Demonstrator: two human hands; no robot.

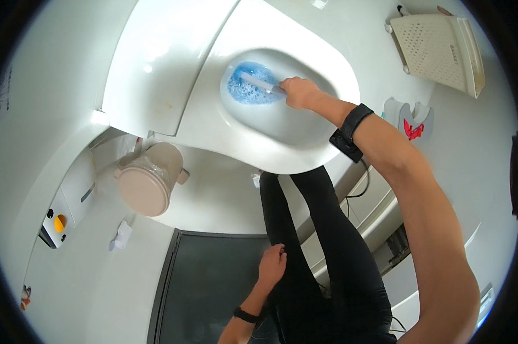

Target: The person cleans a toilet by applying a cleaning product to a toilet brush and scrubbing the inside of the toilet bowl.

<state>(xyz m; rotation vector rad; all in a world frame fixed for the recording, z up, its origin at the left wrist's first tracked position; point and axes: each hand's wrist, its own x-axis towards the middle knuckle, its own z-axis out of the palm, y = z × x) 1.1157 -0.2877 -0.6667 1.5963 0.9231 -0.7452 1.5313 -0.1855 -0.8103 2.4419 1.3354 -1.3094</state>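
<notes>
My right hand (301, 91) grips the pale handle of a toilet brush (259, 82), which slants down into the bowl of a white toilet (259, 124). Foamy blue water (247, 92) pools at the bottom and hides the brush's head. Around my right wrist is a black strap with a small black device (346, 145). My left hand (272, 265) hangs beside my black-trousered leg (280, 223), near the knee, holding nothing that I can see. Its fingers are partly curled, and a black band (247, 315) circles that wrist.
Left of my legs stands a lidded beige bin (145, 189) with a plastic liner. A perforated cream basket (431, 51) is at the upper right, above a grey holder (407, 116) with a red piece. Drawers (366, 193) and a hanging cable (368, 180) are on the right. A dark door (216, 284) lies behind.
</notes>
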